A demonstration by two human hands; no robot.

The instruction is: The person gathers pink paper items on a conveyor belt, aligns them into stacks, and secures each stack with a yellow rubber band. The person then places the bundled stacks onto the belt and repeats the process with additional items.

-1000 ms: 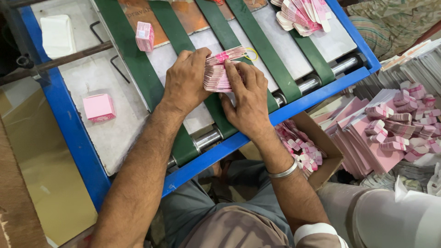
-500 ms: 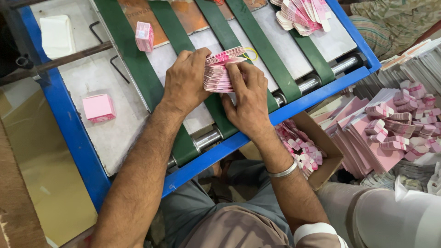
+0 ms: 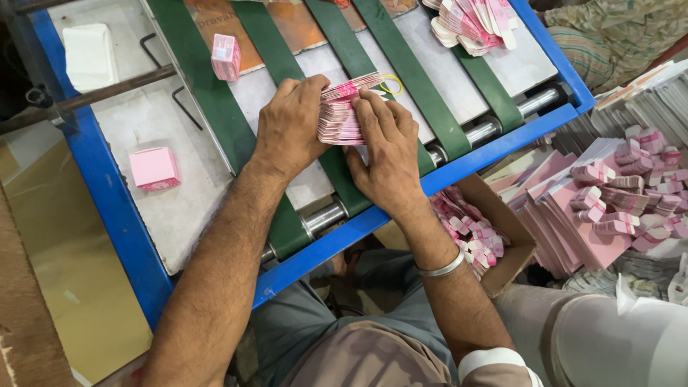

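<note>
Head view: a stack (image 3: 342, 113) of pink flat cartons lies on edge across a green belt (image 3: 337, 161) of the blue-framed conveyor (image 3: 115, 208), squeezed between both hands. The left hand (image 3: 290, 129) sits at the stack's left end, fingers curled over its top and pressing inward. The right hand (image 3: 387, 147) closes on the stack's right and near side, fingers held together and laid flat along it, thumb beneath. Both hands touch the stack; it rests between them, just above the roller (image 3: 326, 217). A yellow rubber band (image 3: 391, 84) lies on the belt bed just beyond the right fingertips. A folded pink box (image 3: 154, 169) lies on the grey plate well left of the left forearm; a second box (image 3: 226, 57) stands upright farther up. More loose cartons (image 3: 473, 21) are heaped at the far end of the belts. Banded bundles (image 3: 623, 197) lie piled to the right, and a cardboard box (image 3: 502, 247) holding more sits below the frame.
</note>
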